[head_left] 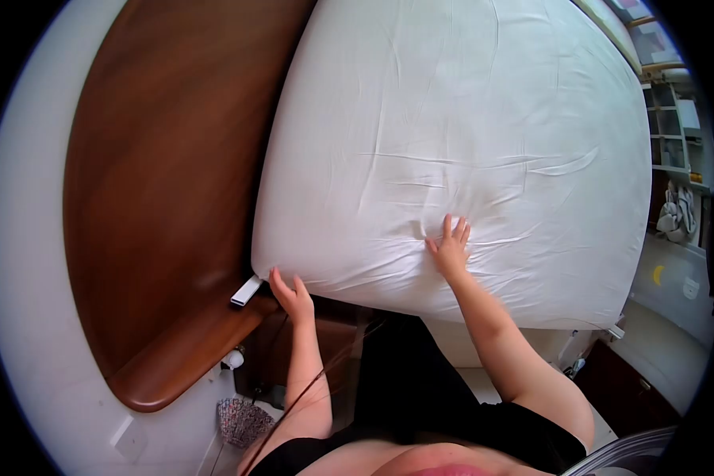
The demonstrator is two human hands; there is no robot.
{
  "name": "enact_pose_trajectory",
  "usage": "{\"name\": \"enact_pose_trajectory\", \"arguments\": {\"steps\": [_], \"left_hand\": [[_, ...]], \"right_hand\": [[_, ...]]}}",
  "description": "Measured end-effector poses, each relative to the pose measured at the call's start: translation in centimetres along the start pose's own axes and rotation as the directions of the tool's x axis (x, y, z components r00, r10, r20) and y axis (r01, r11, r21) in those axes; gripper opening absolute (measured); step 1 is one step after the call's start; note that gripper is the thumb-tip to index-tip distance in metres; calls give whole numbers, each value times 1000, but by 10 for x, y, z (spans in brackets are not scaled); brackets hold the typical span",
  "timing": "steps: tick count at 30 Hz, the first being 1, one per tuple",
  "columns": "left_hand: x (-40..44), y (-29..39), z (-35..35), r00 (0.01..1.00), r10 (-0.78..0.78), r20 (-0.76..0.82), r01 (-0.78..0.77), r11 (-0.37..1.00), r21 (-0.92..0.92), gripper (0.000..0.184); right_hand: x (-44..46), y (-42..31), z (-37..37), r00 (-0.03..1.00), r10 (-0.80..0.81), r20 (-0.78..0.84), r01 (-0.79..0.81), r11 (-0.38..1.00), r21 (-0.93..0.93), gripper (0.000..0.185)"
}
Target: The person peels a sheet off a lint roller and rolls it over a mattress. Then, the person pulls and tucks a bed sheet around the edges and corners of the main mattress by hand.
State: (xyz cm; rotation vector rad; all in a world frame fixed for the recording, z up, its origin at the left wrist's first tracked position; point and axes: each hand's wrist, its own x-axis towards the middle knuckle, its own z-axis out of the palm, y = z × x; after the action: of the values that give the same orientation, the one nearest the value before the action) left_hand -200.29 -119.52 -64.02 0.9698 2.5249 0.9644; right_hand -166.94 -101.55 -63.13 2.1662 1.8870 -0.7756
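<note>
A white fitted sheet covers the mattress, with creases spreading around its near middle. My right hand lies on top of the sheet, fingers spread and pressing into the creased part. At the near left corner of the mattress is my left hand, its fingers stretched out along the corner's side and thumb apart. Part of that hand's contact with the sheet is hard to make out. Just left of it, a small white rectangular object sticks out by the corner, against the brown wooden headboard.
A dark brown bedside cabinet stands below the near left corner. On the floor is a patterned bag or bin. Shelves and a hanging cloth are at the right. A wall plate is at lower left.
</note>
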Motion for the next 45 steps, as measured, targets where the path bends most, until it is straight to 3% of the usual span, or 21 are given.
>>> {"name": "enact_pose_trajectory", "arguments": {"steps": [1,3,6,9,10,13,15,17,18,19,20,21,22,23,25,28,31,35,37,41,45], "left_hand": [[23,-2,-2,987,150,50,-154,985,81,60],[72,-8,5,976,71,206,-121,964,238,89],[100,24,9,809,-359,466,68,844,532,123],[106,-18,22,813,-296,502,-17,849,527,141],[104,-50,32,878,-134,460,-124,863,490,136],[104,1,25,801,-403,442,33,768,640,135],[81,19,26,860,-381,338,77,753,653,117],[38,2,35,885,-289,365,27,815,579,87],[11,-3,36,854,-272,444,-38,818,573,82],[-20,35,13,738,-342,581,109,911,399,83],[-48,-10,21,684,-327,652,-54,869,492,86],[-60,-24,23,245,-585,773,46,804,593,74],[-73,-29,19,-262,-678,687,68,697,714,63],[-102,-17,-11,-376,-489,787,-135,869,476,48],[-143,-26,-31,-205,-498,842,-347,842,414,42],[-174,-14,-63,253,-204,946,-302,912,277,44],[-188,-11,-93,377,-156,913,72,988,139,38],[-189,-13,-137,374,-291,881,-158,916,370,37],[-190,-13,-156,366,-213,906,-401,842,360,37],[-195,32,-174,246,-293,924,-596,706,382,34],[-232,85,-134,313,-133,940,-709,626,325,36]], "right_hand": [[-23,9,13,999,-29,-28,28,999,-32,90],[-71,21,28,991,-121,52,128,978,-167,76],[-136,41,32,927,-213,309,247,966,-75,66],[-166,90,57,843,-308,440,434,874,-220,64],[-175,95,52,817,-327,474,443,884,-153,59],[-193,120,45,702,-318,637,534,827,-175,51],[-198,199,135,514,81,854,-47,997,-66,41],[-203,204,75,476,17,879,-7,1000,-15,38],[-204,205,62,605,14,796,-24,1000,1,37],[-206,208,53,718,16,696,-40,999,18,37],[-211,211,42,812,25,583,-55,998,35,36],[-213,213,24,836,28,548,-80,994,71,36],[-214,215,3,859,33,512,-102,989,108,36],[-219,220,-10,879,38,476,-121,982,146,36],[-237,243,-10,913,74,401,-165,966,197,36],[-285,276,-12,933,140,332,-232,938,257,35],[-362,308,-14,876,100,471,-240,938,248,35],[-476,361,0,845,159,511,-363,872,328,37],[-532,380,-5,882,148,447,-330,871,363,36],[-625,431,13,886,292,359,-454,704,546,34],[-700,483,33,835,437,335,-532,486,693,32]]}}
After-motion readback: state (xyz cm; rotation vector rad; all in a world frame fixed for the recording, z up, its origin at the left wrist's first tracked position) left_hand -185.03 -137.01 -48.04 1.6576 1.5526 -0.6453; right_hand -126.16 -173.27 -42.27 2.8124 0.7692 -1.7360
